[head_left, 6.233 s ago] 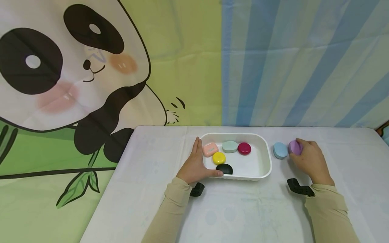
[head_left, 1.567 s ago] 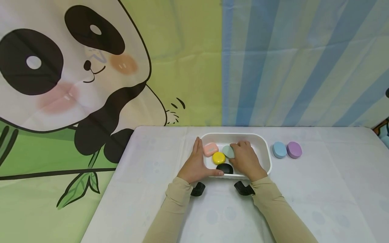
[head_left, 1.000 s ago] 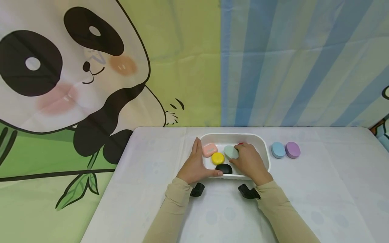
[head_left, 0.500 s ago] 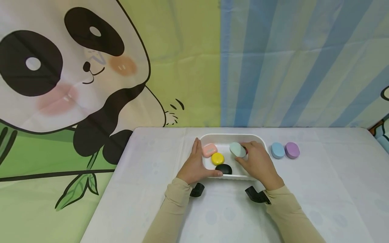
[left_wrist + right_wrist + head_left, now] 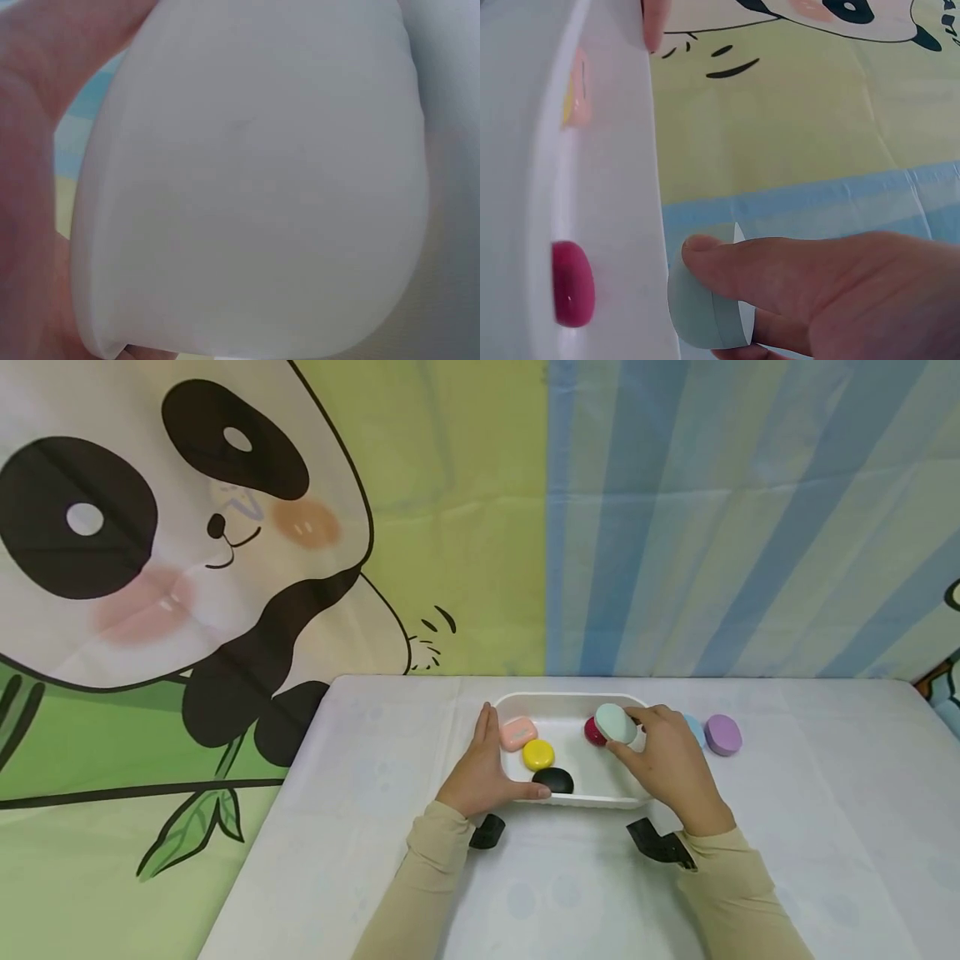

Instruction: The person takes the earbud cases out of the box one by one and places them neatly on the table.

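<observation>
Between the thumb and fingers of my right hand (image 5: 671, 760) is a pale green oval piece (image 5: 615, 724), smooth and rounded with a flat face, held above the right part of a white tray (image 5: 600, 787). The right wrist view shows the pale green piece (image 5: 705, 307) raised near the tray's rim. My left hand (image 5: 487, 770) holds the tray's left end, thumb over the front rim and fingers along the side. Inside lie a pink piece (image 5: 517, 733), a yellow round piece (image 5: 538, 754), a black oval piece (image 5: 553, 779) and a partly hidden dark red piece (image 5: 594, 732).
Right of the tray on the white-covered table (image 5: 570, 893), a purple piece (image 5: 723, 735) stands beside a light blue piece (image 5: 696, 729), partly hidden behind my right hand. A panda-print cloth (image 5: 465, 527) hangs behind the table.
My right hand left the purple piece, took hold of the pale green piece in the tray, then lifted it and moved right. The left hand has stayed on the tray.
</observation>
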`<move>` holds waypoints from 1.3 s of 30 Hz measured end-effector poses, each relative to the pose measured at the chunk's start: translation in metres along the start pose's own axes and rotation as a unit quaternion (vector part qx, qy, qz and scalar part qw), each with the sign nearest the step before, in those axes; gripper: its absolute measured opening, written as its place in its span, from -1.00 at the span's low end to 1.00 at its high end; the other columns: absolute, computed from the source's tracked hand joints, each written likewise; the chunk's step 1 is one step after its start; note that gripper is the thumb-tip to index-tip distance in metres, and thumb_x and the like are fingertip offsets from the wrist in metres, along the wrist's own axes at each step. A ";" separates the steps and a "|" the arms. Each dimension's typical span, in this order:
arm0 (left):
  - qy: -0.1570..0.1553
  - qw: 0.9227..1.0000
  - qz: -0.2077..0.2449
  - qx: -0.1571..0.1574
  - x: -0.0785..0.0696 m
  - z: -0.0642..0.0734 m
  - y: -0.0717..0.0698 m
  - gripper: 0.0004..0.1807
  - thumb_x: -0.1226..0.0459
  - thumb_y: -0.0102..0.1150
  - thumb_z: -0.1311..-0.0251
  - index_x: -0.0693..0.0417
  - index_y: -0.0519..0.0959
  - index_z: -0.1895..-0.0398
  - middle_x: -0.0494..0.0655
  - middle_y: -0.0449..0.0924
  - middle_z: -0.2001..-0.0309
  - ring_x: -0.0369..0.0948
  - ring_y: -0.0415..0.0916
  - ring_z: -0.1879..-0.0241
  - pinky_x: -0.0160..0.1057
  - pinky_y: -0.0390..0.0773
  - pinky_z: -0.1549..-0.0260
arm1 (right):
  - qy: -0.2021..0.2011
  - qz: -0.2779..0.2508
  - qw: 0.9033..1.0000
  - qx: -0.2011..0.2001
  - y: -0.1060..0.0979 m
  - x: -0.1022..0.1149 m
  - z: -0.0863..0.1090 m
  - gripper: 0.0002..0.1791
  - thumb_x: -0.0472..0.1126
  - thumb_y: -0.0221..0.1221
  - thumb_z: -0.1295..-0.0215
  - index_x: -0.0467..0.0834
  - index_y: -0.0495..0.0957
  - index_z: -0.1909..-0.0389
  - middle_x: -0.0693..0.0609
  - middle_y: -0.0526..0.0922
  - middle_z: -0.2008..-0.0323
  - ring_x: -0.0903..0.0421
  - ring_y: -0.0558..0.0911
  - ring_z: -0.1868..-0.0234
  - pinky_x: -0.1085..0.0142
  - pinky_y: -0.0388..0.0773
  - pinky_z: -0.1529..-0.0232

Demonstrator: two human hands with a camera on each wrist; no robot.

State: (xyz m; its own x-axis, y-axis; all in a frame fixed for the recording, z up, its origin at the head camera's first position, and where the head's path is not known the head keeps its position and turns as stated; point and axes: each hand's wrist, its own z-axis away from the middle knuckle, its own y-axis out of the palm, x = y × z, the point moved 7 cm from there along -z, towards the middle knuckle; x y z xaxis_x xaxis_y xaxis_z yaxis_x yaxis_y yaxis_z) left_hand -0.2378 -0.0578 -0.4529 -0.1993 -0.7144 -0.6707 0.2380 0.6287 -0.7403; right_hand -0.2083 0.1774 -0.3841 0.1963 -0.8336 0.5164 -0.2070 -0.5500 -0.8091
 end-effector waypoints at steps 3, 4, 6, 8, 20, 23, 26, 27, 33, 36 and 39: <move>-0.003 1.000 -0.004 0.000 0.001 0.000 0.001 0.57 -0.35 0.41 0.54 0.06 -0.38 -0.45 -0.14 -0.54 -0.46 -0.07 -0.03 -0.38 -0.14 0.26 -0.20 | 0.011 0.000 1.000 0.005 -0.005 -0.004 0.000 -0.43 -0.13 0.33 -0.04 -0.37 0.49 -0.04 -0.29 0.53 0.14 -0.18 0.45 0.14 -0.04 0.43 0.20; -0.004 1.000 -0.004 0.000 0.001 0.000 0.001 0.57 -0.34 0.41 0.53 0.06 -0.39 -0.45 -0.14 -0.54 -0.46 -0.07 -0.02 -0.38 -0.13 0.27 -0.20 | 0.014 -0.001 1.000 0.008 -0.006 -0.005 0.000 -0.42 -0.13 0.33 -0.05 -0.37 0.48 -0.05 -0.29 0.53 0.13 -0.19 0.45 0.13 -0.05 0.43 0.18; -0.005 1.000 -0.005 0.000 0.001 0.000 0.000 0.57 -0.34 0.42 0.53 0.06 -0.39 -0.45 -0.14 -0.54 -0.46 -0.07 -0.01 -0.38 -0.13 0.28 -0.19 | 0.016 -0.005 1.000 0.010 -0.008 -0.007 -0.001 -0.42 -0.13 0.33 -0.05 -0.38 0.47 -0.06 -0.30 0.53 0.13 -0.20 0.45 0.11 -0.06 0.42 0.14; -0.003 1.000 -0.005 0.000 0.000 0.001 0.000 0.57 -0.34 0.41 0.53 0.07 -0.38 -0.45 -0.14 -0.53 -0.46 -0.06 -0.01 -0.37 -0.12 0.29 -0.19 | 0.013 -0.009 1.000 0.008 -0.012 -0.008 -0.001 -0.42 -0.14 0.33 -0.04 -0.39 0.48 -0.05 -0.30 0.54 0.14 -0.20 0.46 0.11 -0.07 0.41 0.13; -0.009 1.000 -0.001 0.001 -0.001 0.002 0.001 0.55 -0.33 0.42 0.50 0.03 -0.39 -0.46 -0.18 -0.53 -0.46 -0.09 -0.04 -0.38 -0.13 0.25 -0.21 | 0.042 0.002 0.999 -0.010 -0.036 -0.034 0.006 -0.41 -0.10 0.30 -0.09 -0.41 0.46 -0.05 -0.30 0.53 0.14 -0.20 0.43 0.11 -0.07 0.38 0.18; -0.009 1.000 -0.003 0.001 -0.001 0.001 0.001 0.55 -0.33 0.41 0.50 0.01 -0.40 -0.46 -0.20 -0.54 -0.46 -0.10 -0.05 -0.39 -0.13 0.25 -0.21 | 0.040 0.007 0.999 -0.025 -0.043 -0.040 0.007 -0.43 -0.13 0.31 -0.08 -0.41 0.47 -0.03 -0.30 0.55 0.20 -0.19 0.42 0.13 -0.06 0.36 0.20; -0.013 1.000 -0.006 0.004 0.000 0.001 0.000 0.56 -0.34 0.41 0.51 0.02 -0.40 -0.45 -0.22 -0.56 -0.46 -0.11 -0.06 -0.39 -0.13 0.23 -0.22 | 0.040 0.012 0.998 -0.039 -0.049 -0.046 0.008 -0.45 -0.14 0.32 -0.06 -0.40 0.48 0.00 -0.29 0.54 0.23 -0.17 0.42 0.19 -0.02 0.35 0.26; -0.015 1.000 -0.008 0.004 0.000 0.001 0.000 0.56 -0.34 0.41 0.52 0.02 -0.40 -0.45 -0.22 -0.56 -0.46 -0.11 -0.06 -0.39 -0.13 0.23 -0.22 | 0.043 0.013 0.998 -0.042 -0.051 -0.048 0.008 -0.46 -0.13 0.32 -0.06 -0.40 0.48 0.00 -0.29 0.54 0.24 -0.16 0.42 0.21 -0.01 0.34 0.28; -0.023 1.000 -0.012 0.009 -0.001 0.001 0.000 0.57 -0.35 0.41 0.55 0.01 -0.39 -0.46 -0.20 -0.55 -0.46 -0.09 -0.07 -0.39 -0.11 0.23 -0.22 | 0.058 0.011 0.997 -0.058 -0.062 -0.061 0.010 -0.45 -0.13 0.31 -0.06 -0.41 0.48 0.01 -0.34 0.52 0.24 -0.18 0.44 0.25 -0.02 0.34 0.34; -0.021 1.000 -0.012 0.009 -0.002 0.002 -0.001 0.57 -0.36 0.41 0.55 0.02 -0.38 -0.46 -0.19 -0.55 -0.46 -0.09 -0.07 -0.39 -0.10 0.24 -0.21 | 0.059 0.012 0.996 -0.069 -0.068 -0.067 0.012 -0.45 -0.14 0.31 -0.06 -0.43 0.48 0.01 -0.36 0.52 0.22 -0.21 0.45 0.25 -0.04 0.34 0.34; -0.017 1.000 -0.011 0.010 -0.003 0.002 -0.001 0.57 -0.36 0.40 0.54 0.03 -0.39 -0.45 -0.18 -0.55 -0.46 -0.07 -0.07 -0.39 -0.08 0.25 -0.21 | 0.066 0.012 0.995 -0.074 -0.072 -0.076 0.013 -0.44 -0.14 0.31 -0.07 -0.44 0.47 0.00 -0.39 0.52 0.20 -0.22 0.44 0.26 -0.05 0.33 0.35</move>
State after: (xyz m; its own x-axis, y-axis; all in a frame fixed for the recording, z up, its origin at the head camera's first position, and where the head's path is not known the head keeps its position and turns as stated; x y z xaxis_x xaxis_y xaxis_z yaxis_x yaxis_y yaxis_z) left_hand -0.2358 -0.0564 -0.4503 -0.1722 -0.7388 -0.6516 0.2531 0.6061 -0.7541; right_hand -0.1956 0.2809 -0.3683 0.0642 -0.8412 0.5369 -0.3504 -0.5228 -0.7771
